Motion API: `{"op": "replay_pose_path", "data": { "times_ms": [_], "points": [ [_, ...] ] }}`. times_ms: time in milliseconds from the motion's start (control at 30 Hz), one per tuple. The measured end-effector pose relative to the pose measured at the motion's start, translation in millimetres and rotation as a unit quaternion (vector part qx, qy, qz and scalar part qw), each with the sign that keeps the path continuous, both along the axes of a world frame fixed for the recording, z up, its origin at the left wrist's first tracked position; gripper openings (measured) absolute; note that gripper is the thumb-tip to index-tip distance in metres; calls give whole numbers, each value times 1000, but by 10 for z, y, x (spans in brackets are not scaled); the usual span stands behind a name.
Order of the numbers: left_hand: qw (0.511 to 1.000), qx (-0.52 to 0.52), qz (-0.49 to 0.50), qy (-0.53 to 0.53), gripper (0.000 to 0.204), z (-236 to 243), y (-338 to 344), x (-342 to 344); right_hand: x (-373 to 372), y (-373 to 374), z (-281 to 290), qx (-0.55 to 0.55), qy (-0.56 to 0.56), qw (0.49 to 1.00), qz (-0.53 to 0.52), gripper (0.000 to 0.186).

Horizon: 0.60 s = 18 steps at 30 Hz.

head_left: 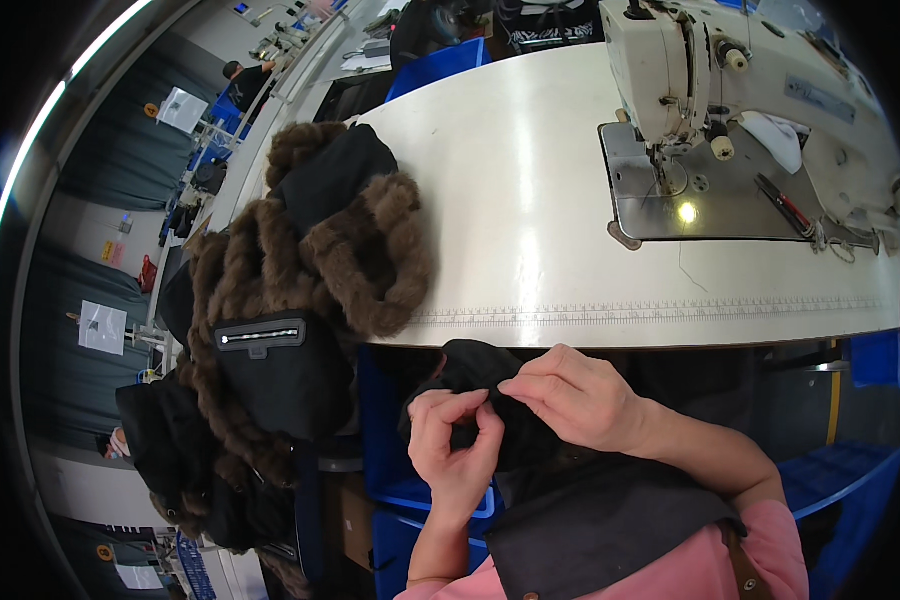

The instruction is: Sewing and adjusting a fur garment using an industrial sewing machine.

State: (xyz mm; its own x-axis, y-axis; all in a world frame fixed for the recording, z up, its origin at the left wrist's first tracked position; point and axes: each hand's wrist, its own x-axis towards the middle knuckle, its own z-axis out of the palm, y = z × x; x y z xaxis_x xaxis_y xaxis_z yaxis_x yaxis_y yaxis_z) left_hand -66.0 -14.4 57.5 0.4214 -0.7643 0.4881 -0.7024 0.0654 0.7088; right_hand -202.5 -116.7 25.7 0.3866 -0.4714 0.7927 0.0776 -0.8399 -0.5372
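A bunched piece of black fabric [480,362] lies at the table's near edge, in front of my body. My left hand [452,442] pinches it between thumb and forefinger. Close beside, the fingertips of my right hand [582,400] are pressed together on the same fabric. Anything finer between the fingertips is too small to make out. Below the hands, a dark grey apron [600,520] covers my lap.
A white sewing machine [660,90] stands at the far right, a loose thread trailing from its metal plate [635,185]. A red-and-black hand tool [785,205] lies there. Brown fur-trimmed black bags [295,385] pile up at left. Blue bins [390,430] sit below the white table [510,220].
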Motion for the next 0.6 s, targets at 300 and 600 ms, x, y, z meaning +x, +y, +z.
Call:
{"op": "replay_pose_path", "data": {
  "times_ms": [300,600],
  "points": [
    [948,-37,-10,-317,33,166,-112,228,151,77,30,32,-24,999,19,33],
    [922,-28,-101,-373,29,626,-193,354,224,161,-232,108,93,985,95,32]
  ]
}}
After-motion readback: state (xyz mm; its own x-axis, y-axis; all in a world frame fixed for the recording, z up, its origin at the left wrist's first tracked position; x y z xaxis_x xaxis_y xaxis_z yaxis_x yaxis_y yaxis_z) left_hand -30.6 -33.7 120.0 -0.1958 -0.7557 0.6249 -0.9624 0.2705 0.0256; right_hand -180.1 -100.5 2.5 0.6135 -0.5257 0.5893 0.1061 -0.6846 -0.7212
